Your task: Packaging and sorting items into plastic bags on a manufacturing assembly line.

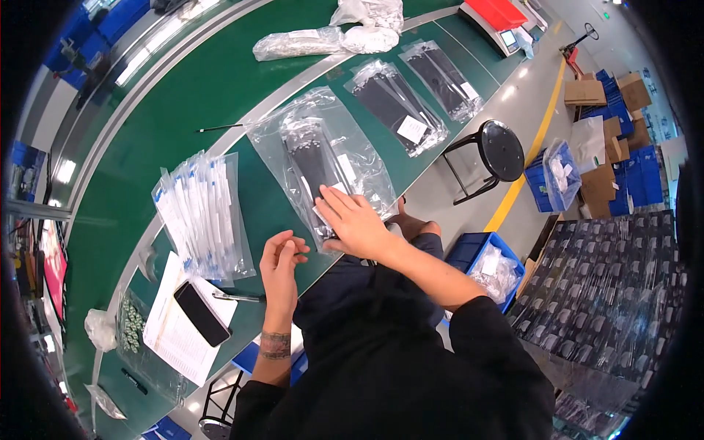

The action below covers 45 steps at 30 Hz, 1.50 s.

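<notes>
Bundle [202, 220] of bagged, blue-tipped white strips, leftmost; next, left hand [281, 264], fingers half-curled, apparently gripping nothing; then right hand [357, 226], fingers extended, flat atop clear bag [361, 158] of black strips [306, 150] near edge of green table [260, 198]; risk of skewed strips or slipped bag, from uneven pressure; part of black strips hidden beneath right hand; bag mouth hard to make out.

You're in what looks like a factory packing workshop: a long green workbench [258, 224] before you, a scale [506, 38] at its far end, and, rightward, a yellow floor line [534, 150], blue crates [645, 180] and a film-wrapped stack [601, 293].
</notes>
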Available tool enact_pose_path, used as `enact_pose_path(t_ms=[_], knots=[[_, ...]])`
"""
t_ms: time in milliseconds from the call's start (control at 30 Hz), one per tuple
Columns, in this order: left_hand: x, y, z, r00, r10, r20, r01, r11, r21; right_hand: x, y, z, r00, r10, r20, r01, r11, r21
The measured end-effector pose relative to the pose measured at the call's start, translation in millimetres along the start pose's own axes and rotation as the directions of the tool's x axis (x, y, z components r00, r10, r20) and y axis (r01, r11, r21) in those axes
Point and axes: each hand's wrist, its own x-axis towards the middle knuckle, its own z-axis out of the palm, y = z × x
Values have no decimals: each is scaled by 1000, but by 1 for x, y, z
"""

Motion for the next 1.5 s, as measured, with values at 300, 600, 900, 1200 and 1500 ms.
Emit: enact_pose_path(t_ms=[300,600,900,1200,1500], knots=[[-6,-16,-5,991,-114,68,117,992,-37,-22,0,2,914,346,-214,-247,890,383],[1,3,31,951,-229,206,291,889,-354,-45,-51,-1,962,-10,-272,95,949,302],[2,-12,6,990,-138,-15,134,979,-153,-35,-8,-16,996,64,-60,-46,963,267],[-2,-3,-5,987,-163,12,162,966,-200,-54,18,-4,1000,0,11,1,995,-104],[-3,-5,-1,944,-272,185,328,821,-467,-41,-36,-14,911,-112,-396,212,953,217]])
